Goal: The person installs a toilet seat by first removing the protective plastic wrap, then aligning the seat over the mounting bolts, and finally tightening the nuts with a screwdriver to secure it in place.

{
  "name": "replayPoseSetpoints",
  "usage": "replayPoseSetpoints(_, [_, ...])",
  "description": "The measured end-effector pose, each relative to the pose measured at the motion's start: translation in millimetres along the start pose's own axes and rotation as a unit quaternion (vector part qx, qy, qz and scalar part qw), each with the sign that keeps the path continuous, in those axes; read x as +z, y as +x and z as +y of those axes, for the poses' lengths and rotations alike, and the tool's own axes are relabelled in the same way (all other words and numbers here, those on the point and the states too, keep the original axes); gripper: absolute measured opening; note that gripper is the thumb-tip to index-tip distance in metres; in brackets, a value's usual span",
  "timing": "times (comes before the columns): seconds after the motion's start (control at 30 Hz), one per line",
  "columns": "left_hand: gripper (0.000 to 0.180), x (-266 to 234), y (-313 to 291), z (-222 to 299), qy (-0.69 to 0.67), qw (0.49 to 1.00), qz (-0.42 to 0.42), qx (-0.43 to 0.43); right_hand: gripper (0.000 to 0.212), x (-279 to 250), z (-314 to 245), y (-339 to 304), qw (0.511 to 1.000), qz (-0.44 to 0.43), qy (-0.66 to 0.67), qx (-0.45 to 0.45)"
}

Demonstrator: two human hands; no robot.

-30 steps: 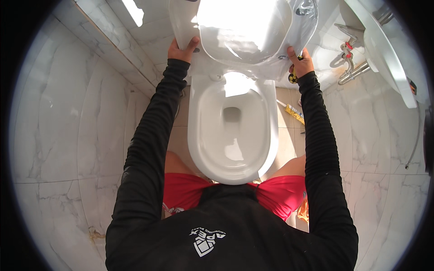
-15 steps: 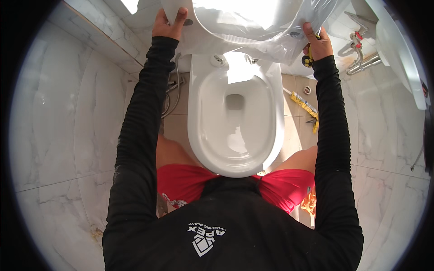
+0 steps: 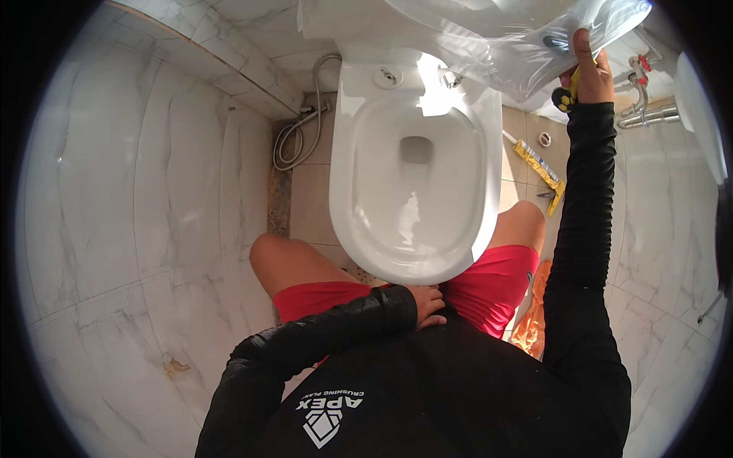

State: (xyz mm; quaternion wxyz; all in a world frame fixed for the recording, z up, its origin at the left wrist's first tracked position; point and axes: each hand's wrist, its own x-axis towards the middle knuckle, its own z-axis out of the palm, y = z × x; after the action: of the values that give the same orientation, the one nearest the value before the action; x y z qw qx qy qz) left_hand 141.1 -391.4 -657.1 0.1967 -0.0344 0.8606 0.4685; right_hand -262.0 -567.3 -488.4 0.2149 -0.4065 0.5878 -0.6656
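Observation:
A white toilet bowl (image 3: 345, 172) stands between my knees, with mounting holes at its back. Above its far end is a white toilet seat (image 3: 366, 38), partly wrapped in clear plastic film (image 3: 527, 65) and cut off by the top edge. My right hand (image 3: 594, 75) grips the wrapped seat at its right side, thumb on top. The same hand also holds a tool with a yellow and black handle (image 3: 565, 99); its other end is hidden. Down at my lap, my left hand (image 3: 427, 307) rests against the black shirt at the bowl's front rim, fingers loosely extended.
A coiled grey hose (image 3: 294, 149) lies on the floor left of the bowl. To the right are a yellow caulking gun (image 3: 542, 168) and a small white roll (image 3: 544, 140). Red-handled valves (image 3: 641, 69) and a washbasin (image 3: 699, 114) are on the right. Orange plastic (image 3: 529, 332) lies by my thigh.
My left hand has let go of the toilet seat and dropped to my lap. My right hand still holds the seat, which has shifted in view to the right and up.

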Motion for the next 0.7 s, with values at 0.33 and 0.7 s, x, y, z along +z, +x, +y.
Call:
replayPoseSetpoints(0.33, [0.073, 30.8, -2.3, -7.5, 0.079, 0.979, 0.158, -0.102, 0.046, -2.4, -1.4, -6.0, 1.000, 0.002, 0.001, -0.010])
replayPoseSetpoints(0.7, [0.030, -10.3, -76.5, 9.2, -0.008, 0.987, 0.065, -0.150, 0.048, -1.0, -0.2, -9.6, 0.998, -0.024, 0.063, 0.003])
